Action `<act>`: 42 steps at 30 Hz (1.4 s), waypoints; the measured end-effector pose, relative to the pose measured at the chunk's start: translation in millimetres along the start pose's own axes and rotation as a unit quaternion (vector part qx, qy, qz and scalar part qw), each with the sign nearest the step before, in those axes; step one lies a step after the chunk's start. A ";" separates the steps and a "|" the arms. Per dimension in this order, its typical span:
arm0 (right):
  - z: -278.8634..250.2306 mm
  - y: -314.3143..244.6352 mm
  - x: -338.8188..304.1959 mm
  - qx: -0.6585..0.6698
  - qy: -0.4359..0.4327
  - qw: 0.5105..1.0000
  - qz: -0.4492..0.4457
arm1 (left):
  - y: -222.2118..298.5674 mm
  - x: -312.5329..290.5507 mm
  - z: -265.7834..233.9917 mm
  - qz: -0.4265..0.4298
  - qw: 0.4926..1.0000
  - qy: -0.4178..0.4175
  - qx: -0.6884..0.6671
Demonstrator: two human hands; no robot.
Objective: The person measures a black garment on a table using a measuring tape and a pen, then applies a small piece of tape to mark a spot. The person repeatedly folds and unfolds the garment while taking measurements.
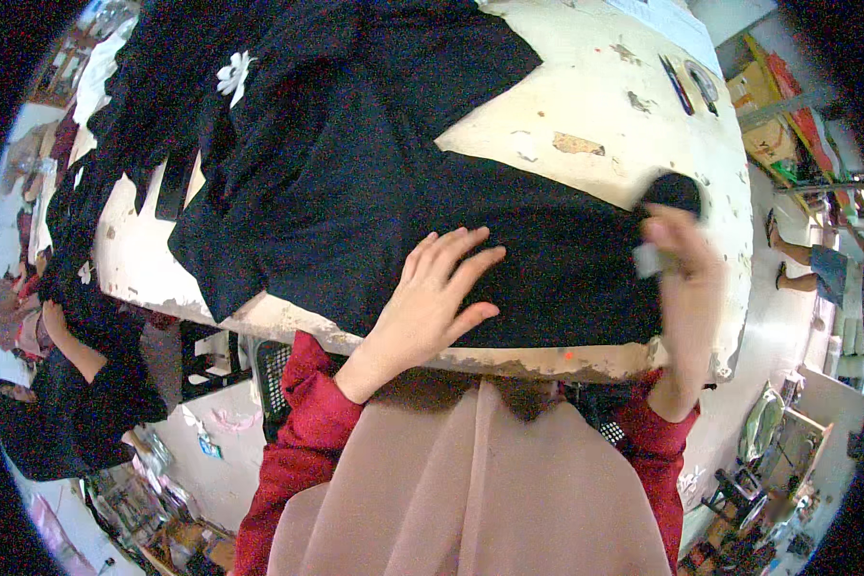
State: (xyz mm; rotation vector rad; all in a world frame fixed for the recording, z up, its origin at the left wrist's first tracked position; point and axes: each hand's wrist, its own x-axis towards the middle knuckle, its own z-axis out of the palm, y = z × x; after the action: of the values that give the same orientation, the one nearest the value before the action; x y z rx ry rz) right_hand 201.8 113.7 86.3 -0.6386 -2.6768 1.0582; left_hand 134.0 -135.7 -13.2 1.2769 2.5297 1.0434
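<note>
A large black cloth covers much of a worn cream table, and its straight-edged section stretches to the right in front of me. My left hand lies on this section with fingers spread, palm down and nothing held. At the cloth's right end is my right hand, its fingers bent and smeared by motion. Beside those fingers shows a small pale thing, too blurred to name. A dark rounded patch lies just beyond the hand; whether it is cloth turned up there is unclear.
Toward the far right of the cream table lie a slim dark pen-like tool and a rounded object. A white flower-shaped piece rests on the cloth. A person in black is at the left, one forearm toward the cloth.
</note>
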 end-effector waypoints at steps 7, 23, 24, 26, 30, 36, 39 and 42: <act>-0.3 -9.4 16.3 0.190 -0.134 0.971 0.052 | -15.7 -16.2 -28.8 -0.192 0.906 0.273 -0.262; 95.4 -0.4 -52.5 -0.115 -0.085 0.887 -0.439 | -14.1 16.3 -52.8 -0.237 0.908 0.131 -0.321; 95.3 0.4 -48.9 -0.091 -0.083 0.891 -0.436 | -17.4 8.8 -54.5 -0.257 0.911 0.111 -0.304; 94.6 -7.3 -36.7 -0.007 -0.117 0.929 -0.350 | -19.8 -0.4 -52.2 -0.251 0.913 0.106 -0.303; 109.6 -7.5 -19.9 0.078 -0.169 0.958 -0.219 | -14.1 -9.6 -51.8 -0.295 0.898 0.106 -0.310; 125.6 0.2 -18.3 0.066 -0.179 0.975 -0.117 | -14.3 -10.7 -46.0 -0.288 0.917 0.071 -0.267; 117.7 2.2 -12.5 0.099 -0.204 0.971 -0.080 | -21.6 -10.4 -42.7 -0.304 0.918 0.064 -0.249; 107.8 7.2 -9.3 0.095 -0.211 0.970 -0.074 | -26.5 -10.3 -41.6 -0.304 0.914 0.060 -0.261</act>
State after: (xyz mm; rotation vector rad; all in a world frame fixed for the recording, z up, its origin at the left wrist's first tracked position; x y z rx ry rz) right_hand 177.0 49.0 2.9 -0.1868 -2.8526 1.5268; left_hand 106.7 -176.0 -0.4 0.2632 2.2299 1.4952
